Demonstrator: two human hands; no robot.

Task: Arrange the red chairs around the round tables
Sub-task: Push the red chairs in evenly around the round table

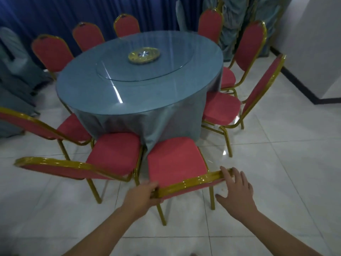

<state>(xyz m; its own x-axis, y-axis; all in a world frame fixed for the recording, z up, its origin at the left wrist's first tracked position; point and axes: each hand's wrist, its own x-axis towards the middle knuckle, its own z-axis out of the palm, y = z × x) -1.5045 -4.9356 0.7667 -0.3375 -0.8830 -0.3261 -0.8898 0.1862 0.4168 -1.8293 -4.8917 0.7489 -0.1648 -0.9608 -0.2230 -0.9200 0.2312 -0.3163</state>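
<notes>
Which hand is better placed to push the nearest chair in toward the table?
Left. The left hand grips the gold back rim of the nearest chair, fingers curled around it; the right hand is open, only touching the rim's other end.

chairs [177,159] around table [140,74], turntable [144,65] on top

Glossy white floor tiles [276,182] with thin grey joints show pale patches of reflected light. A deep blue pleated curtain [55,13] hangs along the back. Grey-green draped cloth [13,71] is bunched at the left. A white wall [313,34] with a dark skirting board [299,84] closes the right side.
</notes>
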